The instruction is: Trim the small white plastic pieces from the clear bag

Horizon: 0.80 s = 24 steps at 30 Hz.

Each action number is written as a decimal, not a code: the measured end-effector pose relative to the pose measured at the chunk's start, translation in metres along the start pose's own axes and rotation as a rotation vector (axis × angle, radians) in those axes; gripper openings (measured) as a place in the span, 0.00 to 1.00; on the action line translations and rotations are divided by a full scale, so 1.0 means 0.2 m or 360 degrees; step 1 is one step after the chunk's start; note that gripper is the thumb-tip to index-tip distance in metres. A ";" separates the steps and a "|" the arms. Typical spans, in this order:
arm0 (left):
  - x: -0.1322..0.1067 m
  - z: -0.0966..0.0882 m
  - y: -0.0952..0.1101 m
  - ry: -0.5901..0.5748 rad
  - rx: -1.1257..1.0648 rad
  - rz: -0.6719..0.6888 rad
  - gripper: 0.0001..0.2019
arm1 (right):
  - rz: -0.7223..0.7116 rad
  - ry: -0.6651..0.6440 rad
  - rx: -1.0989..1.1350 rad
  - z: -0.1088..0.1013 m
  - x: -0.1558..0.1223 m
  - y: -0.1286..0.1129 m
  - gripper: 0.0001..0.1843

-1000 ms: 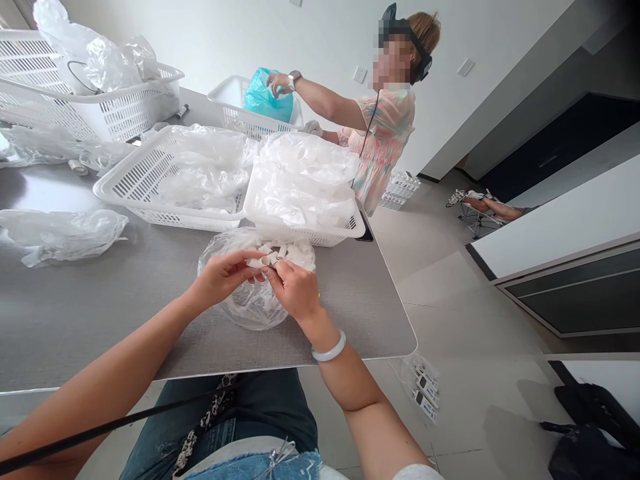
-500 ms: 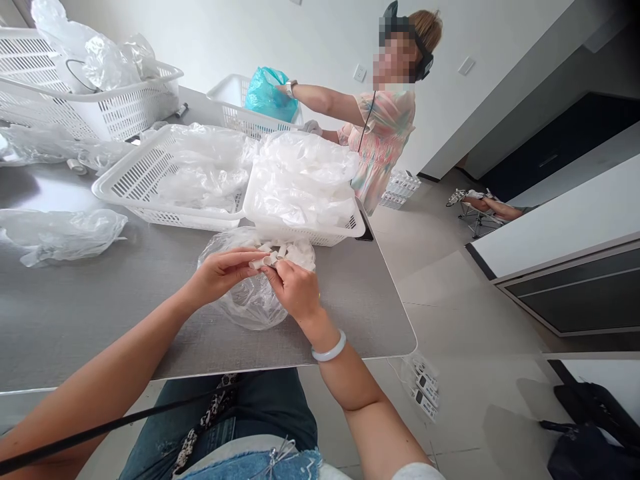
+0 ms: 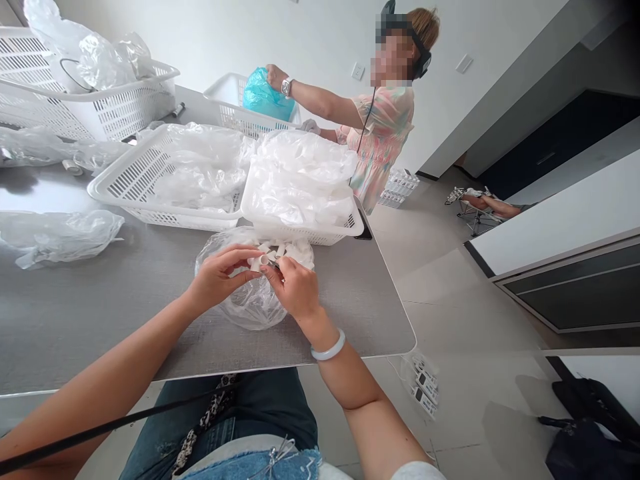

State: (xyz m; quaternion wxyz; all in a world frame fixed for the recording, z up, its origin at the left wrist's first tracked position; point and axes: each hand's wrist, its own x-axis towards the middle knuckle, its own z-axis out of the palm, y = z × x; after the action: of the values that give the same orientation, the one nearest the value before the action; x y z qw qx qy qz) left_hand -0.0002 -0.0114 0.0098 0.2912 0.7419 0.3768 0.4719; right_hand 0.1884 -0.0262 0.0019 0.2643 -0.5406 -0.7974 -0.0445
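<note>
My left hand (image 3: 221, 277) is closed, its thumb and fingertips pinching a short white plastic pipe fitting (image 3: 263, 260) with a round open end. Close against that end is my right hand (image 3: 299, 287), also closed, with a small thin metallic tool (image 3: 273, 263) mostly hidden by the fingers; I cannot make out its kind. Both hands are above a clear plastic bag (image 3: 253, 310) spread on the grey table (image 3: 200, 343). More white fittings (image 3: 281, 249) lie in the bag just behind my fingertips.
White baskets of clear bags, one at middle left (image 3: 120, 193) and one at right (image 3: 320, 235), stand behind my hands. Another clear bag (image 3: 65, 237) lies at left. Across the table a person (image 3: 383, 127) has a hand on a blue bag (image 3: 265, 97) in a further basket (image 3: 235, 117).
The fitting in my left hand has turned, showing its round opening more towards me. My right hand stays almost in place. The other person's hand has risen to the top of the blue bag.
</note>
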 end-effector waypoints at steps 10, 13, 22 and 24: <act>0.00 0.02 0.00 0.0030 0.0059 0.0015 0.14 | -0.0029 0.0046 0.0075 0.00 0.00 -0.01 0.39; 0.00 0.01 -0.01 0.0026 0.0078 0.0009 0.15 | -0.0056 -0.0014 0.0100 -0.01 0.00 -0.01 0.39; 0.01 0.00 0.00 -0.0093 -0.0351 -0.0264 0.21 | -0.0096 -0.0151 -0.0003 0.00 0.01 0.01 0.36; 0.02 0.00 0.00 -0.0116 -0.0491 -0.0322 0.21 | -0.0075 -0.0152 -0.0001 0.00 0.01 0.01 0.35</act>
State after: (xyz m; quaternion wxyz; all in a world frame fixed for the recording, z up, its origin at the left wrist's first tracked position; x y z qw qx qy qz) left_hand 0.0003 -0.0088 0.0116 0.4609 0.6634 0.3619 0.4653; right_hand 0.1894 -0.0249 0.0027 0.2246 -0.5234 -0.8216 -0.0251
